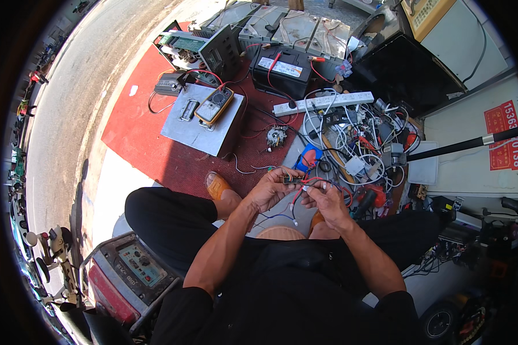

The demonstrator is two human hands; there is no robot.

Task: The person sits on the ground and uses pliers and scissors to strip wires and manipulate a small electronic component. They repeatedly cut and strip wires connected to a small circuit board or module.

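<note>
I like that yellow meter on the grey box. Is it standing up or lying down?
Lying down. The yellow meter rests flat on its back on top of the grey metal box, its dial facing up, with red and black leads trailing off it.

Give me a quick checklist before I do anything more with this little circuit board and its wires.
1. Board held: ok, left hand pinches the small circuit board.
2. Wires controlled: ok, right hand grips the red and blue wires beside the board.
3. Loose connector: not ok, a white plug dangles below the hands.
4. Multimeter reachable: ok, it lies on the grey metal box ahead.
5. Battery leads disconnected: cannot tell.
</note>
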